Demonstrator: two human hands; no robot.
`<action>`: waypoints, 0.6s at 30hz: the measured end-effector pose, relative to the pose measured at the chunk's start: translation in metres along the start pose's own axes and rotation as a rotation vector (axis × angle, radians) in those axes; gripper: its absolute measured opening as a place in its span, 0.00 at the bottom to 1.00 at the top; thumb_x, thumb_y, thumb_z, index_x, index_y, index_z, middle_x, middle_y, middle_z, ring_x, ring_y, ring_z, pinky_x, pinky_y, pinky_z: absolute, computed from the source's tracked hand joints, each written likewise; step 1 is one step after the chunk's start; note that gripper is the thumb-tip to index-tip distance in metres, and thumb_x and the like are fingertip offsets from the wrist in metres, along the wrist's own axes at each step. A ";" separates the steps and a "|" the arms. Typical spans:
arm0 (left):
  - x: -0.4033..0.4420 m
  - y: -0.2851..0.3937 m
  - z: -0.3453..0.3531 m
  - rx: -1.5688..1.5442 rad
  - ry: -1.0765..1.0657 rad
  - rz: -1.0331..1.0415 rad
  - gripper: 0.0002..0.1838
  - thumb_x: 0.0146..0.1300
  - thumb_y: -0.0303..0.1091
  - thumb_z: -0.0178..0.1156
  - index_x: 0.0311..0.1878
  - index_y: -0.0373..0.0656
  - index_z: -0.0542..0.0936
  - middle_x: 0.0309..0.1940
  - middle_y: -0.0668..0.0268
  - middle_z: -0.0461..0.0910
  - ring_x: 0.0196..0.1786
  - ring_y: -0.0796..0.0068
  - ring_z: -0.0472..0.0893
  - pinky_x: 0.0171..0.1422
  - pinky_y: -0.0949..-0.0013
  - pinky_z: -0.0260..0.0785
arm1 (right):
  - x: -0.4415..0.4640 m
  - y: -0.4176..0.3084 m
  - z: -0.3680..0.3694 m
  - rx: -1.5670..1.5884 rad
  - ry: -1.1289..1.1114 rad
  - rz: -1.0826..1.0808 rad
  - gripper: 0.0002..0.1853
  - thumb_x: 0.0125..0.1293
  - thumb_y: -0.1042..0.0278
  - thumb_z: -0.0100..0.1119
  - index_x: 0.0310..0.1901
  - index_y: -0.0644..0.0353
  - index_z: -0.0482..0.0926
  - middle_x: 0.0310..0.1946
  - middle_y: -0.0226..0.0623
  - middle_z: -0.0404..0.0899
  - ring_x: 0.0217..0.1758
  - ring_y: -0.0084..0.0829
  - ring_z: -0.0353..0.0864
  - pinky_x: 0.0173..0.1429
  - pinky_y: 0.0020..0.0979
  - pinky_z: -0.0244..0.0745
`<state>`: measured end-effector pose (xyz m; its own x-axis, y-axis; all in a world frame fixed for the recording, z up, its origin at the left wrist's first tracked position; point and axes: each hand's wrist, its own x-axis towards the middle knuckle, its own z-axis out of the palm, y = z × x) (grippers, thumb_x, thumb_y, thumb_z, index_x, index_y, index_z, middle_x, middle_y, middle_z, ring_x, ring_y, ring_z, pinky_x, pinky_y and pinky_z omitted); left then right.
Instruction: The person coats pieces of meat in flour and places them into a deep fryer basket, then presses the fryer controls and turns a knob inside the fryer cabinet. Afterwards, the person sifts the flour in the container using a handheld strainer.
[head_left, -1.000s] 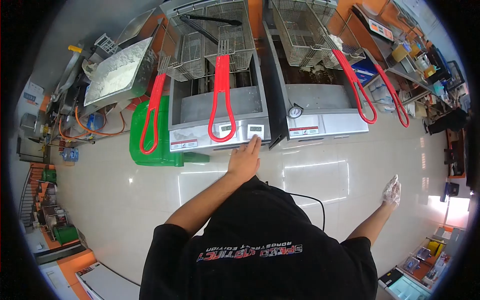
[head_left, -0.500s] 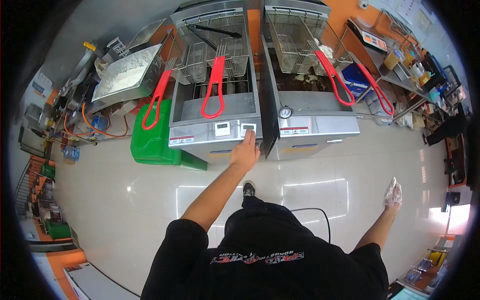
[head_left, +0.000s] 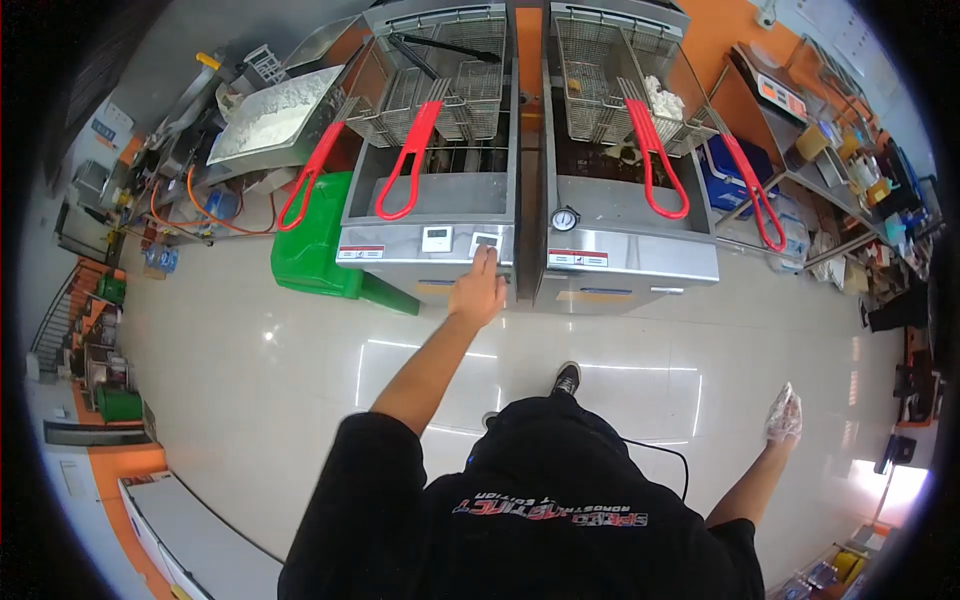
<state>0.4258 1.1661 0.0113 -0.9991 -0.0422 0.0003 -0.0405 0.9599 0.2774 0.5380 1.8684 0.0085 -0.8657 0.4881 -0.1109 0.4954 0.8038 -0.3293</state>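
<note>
Pale, glossy floor tiles [head_left: 330,400] gleam below two steel fryers, and at the left fryer [head_left: 430,195] the left hand [head_left: 478,297] has two fingers out straight, the others curled, grasping nothing, fingertips on the right-hand timer [head_left: 486,243] of the front panel! Its twin timer [head_left: 437,239] sits just left. Red-handled baskets [head_left: 470,95] rest above, black tongs [head_left: 440,50] lying across them. Out right, the right hand [head_left: 785,414], in clear plastic, hangs over the floor; how open, I can't tell.
</note>
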 end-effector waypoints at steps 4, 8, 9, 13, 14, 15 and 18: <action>0.005 0.000 -0.001 -0.027 0.014 0.020 0.32 0.62 0.41 0.53 0.67 0.40 0.58 0.67 0.57 0.57 0.41 0.48 0.80 0.47 0.51 0.74 | 0.028 0.006 0.006 -0.321 -0.048 -0.113 0.26 0.76 0.56 0.29 0.62 0.67 0.67 0.61 0.45 0.71 0.66 0.38 0.67 0.70 0.33 0.60; -0.005 0.010 0.003 0.006 0.068 0.028 0.35 0.61 0.40 0.56 0.69 0.41 0.56 0.69 0.55 0.55 0.51 0.46 0.76 0.51 0.52 0.73 | 0.061 0.032 0.027 -0.247 0.015 -0.165 0.26 0.76 0.54 0.29 0.58 0.65 0.71 0.53 0.50 0.75 0.59 0.46 0.71 0.64 0.38 0.65; -0.008 0.012 0.005 0.014 0.067 0.015 0.35 0.61 0.40 0.56 0.69 0.41 0.56 0.69 0.55 0.55 0.51 0.46 0.76 0.51 0.52 0.73 | 0.064 0.028 0.026 -0.168 0.018 -0.137 0.25 0.76 0.53 0.30 0.56 0.65 0.72 0.50 0.51 0.75 0.58 0.48 0.72 0.62 0.40 0.66; -0.011 0.019 0.014 0.024 0.130 -0.025 0.36 0.62 0.42 0.55 0.70 0.41 0.55 0.69 0.55 0.55 0.52 0.48 0.74 0.54 0.53 0.72 | 0.092 0.035 0.032 -0.046 0.035 -0.127 0.25 0.75 0.54 0.30 0.59 0.65 0.70 0.54 0.50 0.74 0.60 0.46 0.70 0.65 0.38 0.64; -0.010 0.020 0.016 0.019 0.127 -0.035 0.37 0.62 0.43 0.54 0.71 0.41 0.54 0.69 0.55 0.55 0.52 0.48 0.74 0.54 0.53 0.72 | 0.090 0.021 0.022 -0.240 0.007 -0.222 0.26 0.75 0.54 0.29 0.60 0.65 0.68 0.57 0.49 0.72 0.63 0.44 0.69 0.68 0.37 0.62; -0.009 0.020 0.018 0.016 0.119 -0.034 0.37 0.62 0.43 0.54 0.71 0.41 0.54 0.69 0.55 0.55 0.52 0.48 0.74 0.54 0.53 0.72 | 0.089 0.012 0.015 -0.436 -0.024 -0.313 0.26 0.76 0.55 0.29 0.62 0.66 0.67 0.60 0.48 0.71 0.65 0.42 0.67 0.70 0.36 0.59; -0.001 0.018 0.021 -0.014 0.193 -0.023 0.35 0.62 0.43 0.55 0.70 0.40 0.56 0.69 0.55 0.56 0.52 0.48 0.74 0.54 0.53 0.71 | 0.109 0.008 0.022 -0.331 -0.088 -0.077 0.26 0.76 0.56 0.27 0.66 0.66 0.61 0.65 0.44 0.65 0.69 0.38 0.62 0.74 0.33 0.53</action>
<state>0.4255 1.1890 -0.0040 -0.9770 -0.1174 0.1778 -0.0614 0.9543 0.2926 0.4463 1.9204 -0.0265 -0.8974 0.4018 -0.1824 0.4119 0.9110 -0.0198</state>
